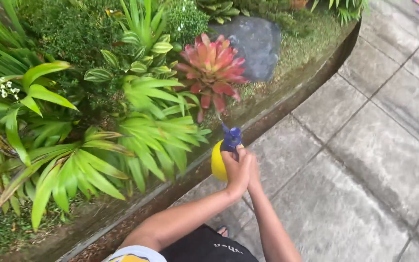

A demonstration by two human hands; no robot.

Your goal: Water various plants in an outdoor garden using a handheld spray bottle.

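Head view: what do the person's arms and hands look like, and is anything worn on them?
Both forearms are bare to the hands, with no gloves, watch or rings visible on the left hand or right hand. A short white sleeve with yellow shows at the left shoulder.

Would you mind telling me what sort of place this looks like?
Most likely an outdoor garden: a raised planting bed with a red bromeliad and green leafy plants, bordered by grey paving slabs. Both hands hold a yellow spray bottle.

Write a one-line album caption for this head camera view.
Both hands, left hand and right hand, grip a yellow spray bottle with blue nozzle, aimed toward a red bromeliad in the raised garden bed.
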